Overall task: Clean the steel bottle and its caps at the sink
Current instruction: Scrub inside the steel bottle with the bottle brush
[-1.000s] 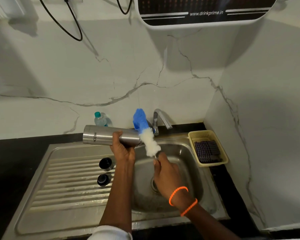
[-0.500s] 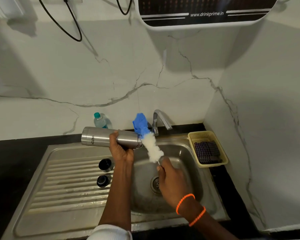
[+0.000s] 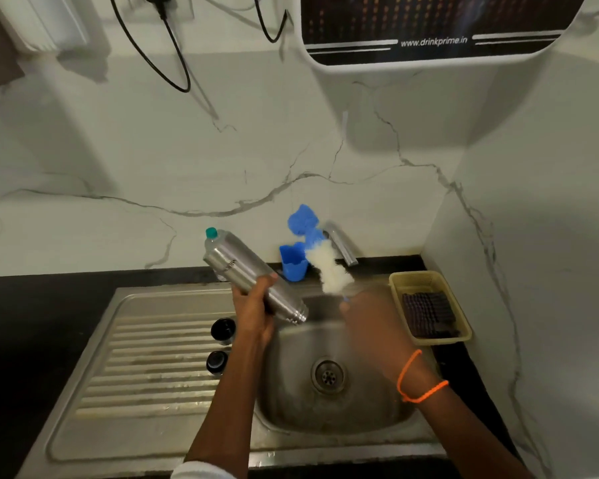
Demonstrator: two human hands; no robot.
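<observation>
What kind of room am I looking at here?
Most likely a home kitchen: a steel sink with a ribbed drainboard, a tap against a marble-look wall, and a wall-mounted water purifier.

My left hand holds the steel bottle tilted above the sink, its mouth pointing down toward the basin and its base up toward the wall. To its right, my right hand holds the bottle brush, whose head stands apart from the bottle's mouth, in front of the tap. A cup sits on the sink's back rim, between the bottle and the brush. Two caps rest on the drainboard, left of the basin, one nearer me than the other. A plastic bottle stands behind the steel bottle. A basket lies on the table right of the sink, with a scrub pad in it.
</observation>
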